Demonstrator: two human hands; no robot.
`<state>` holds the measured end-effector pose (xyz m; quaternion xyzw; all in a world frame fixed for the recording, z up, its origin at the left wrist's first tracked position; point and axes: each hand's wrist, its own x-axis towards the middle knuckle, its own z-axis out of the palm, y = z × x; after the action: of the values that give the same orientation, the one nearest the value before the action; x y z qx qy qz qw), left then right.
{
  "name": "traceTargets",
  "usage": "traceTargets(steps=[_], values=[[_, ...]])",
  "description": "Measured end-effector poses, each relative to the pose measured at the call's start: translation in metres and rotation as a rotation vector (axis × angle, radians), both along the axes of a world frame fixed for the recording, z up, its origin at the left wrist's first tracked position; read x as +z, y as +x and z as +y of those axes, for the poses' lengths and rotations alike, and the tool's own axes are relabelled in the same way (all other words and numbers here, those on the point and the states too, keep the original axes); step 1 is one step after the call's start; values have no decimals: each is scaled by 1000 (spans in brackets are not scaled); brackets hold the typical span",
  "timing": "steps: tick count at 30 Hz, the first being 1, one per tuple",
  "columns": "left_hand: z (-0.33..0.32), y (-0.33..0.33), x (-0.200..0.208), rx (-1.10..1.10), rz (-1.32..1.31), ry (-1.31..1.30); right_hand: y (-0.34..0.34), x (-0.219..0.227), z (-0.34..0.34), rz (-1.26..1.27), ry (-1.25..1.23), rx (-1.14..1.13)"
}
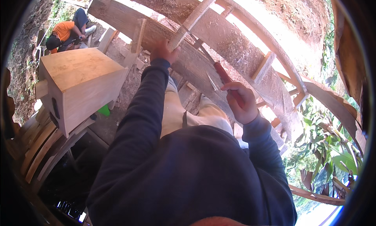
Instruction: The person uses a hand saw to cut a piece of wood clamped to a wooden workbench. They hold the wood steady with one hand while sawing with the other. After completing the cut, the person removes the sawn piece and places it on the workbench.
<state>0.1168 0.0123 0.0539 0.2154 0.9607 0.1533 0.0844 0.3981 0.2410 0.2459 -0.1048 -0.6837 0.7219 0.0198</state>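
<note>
Grasping a wooden bar point(190, 25), left fingers point(158, 50) partly hidden, right fingers point(232, 86) clasping a red handle point(222, 72), its middle covered

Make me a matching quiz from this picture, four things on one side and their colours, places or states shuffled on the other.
1. Red tool
2. Wooden box
3. Co-worker
4. Left hand

A. Wearing an orange top
B. At one end of a wooden strip
C. In the right hand
D. Pale and flat-topped

Pairs: 1-C, 2-D, 3-A, 4-B
</note>
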Motion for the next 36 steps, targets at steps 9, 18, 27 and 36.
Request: traceTargets(steps=[9,18,27,36], values=[[-1,10,-30,32,-69,29,0,-29,1,-16,177,99],[-2,7,-38,39,-23,8,1,-26,26,40,440,243],[2,11,-34,21,31,27,-33,-51,17,-58,314,197],[-6,6,-44,-38,-18,93,-64,-77,5,-125,329,217]])
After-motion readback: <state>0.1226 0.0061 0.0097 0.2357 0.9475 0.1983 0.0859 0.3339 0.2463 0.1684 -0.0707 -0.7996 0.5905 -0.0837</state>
